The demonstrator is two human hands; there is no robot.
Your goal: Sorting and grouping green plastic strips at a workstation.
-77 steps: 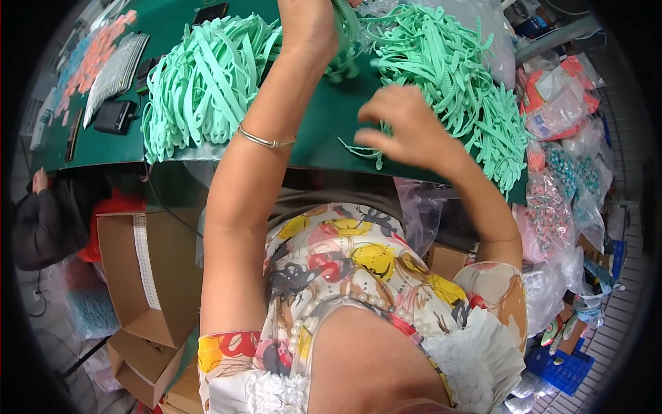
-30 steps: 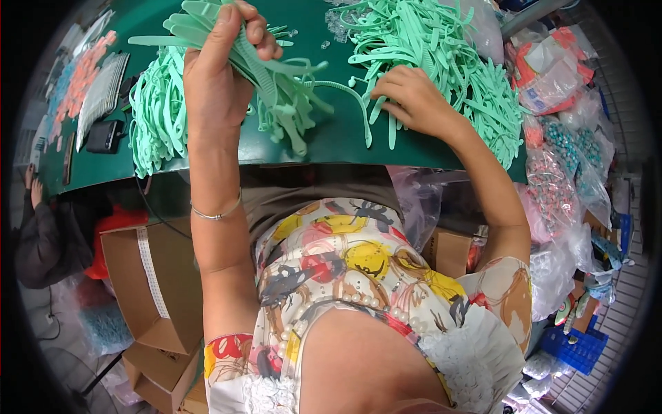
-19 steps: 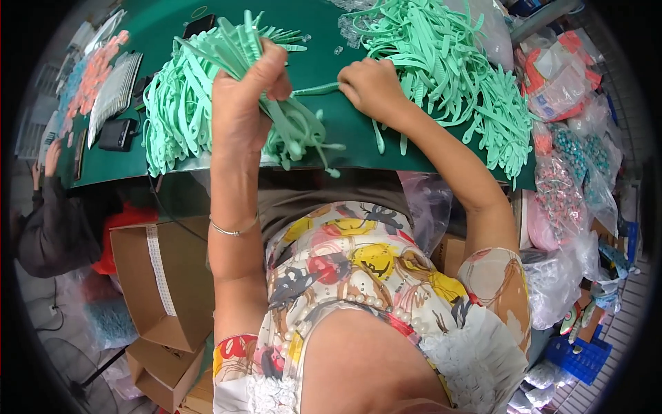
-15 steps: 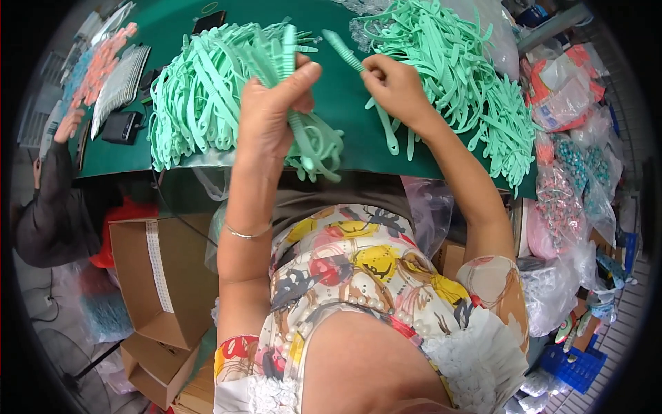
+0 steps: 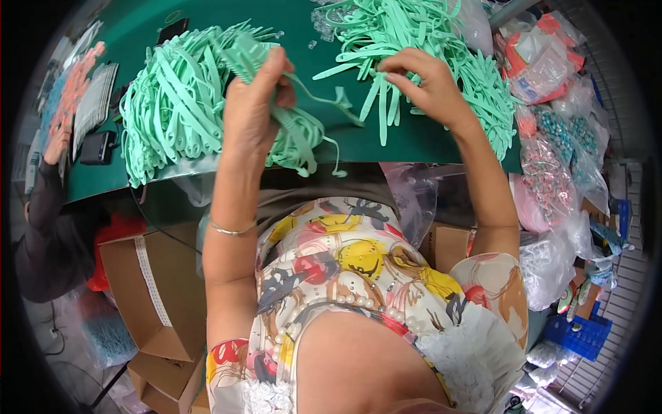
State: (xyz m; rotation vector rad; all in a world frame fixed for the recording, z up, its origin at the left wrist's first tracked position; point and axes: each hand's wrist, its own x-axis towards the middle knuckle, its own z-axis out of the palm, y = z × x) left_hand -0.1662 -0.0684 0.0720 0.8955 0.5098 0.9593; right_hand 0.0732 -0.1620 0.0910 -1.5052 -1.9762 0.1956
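Green straps (image 5: 296,134) sit bunched — inside left fingers (image 5: 284,91) (curled).

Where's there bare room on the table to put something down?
The table shows bare at the far side, between the left pile and right pile, and along the front edge below the right hand. Both piles are crowded; held straps hang beside the left hand.

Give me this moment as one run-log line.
left hand: gripping green strap bunch | right hand: at edge of right strap pile, grip unclear | left strap pile: on green table
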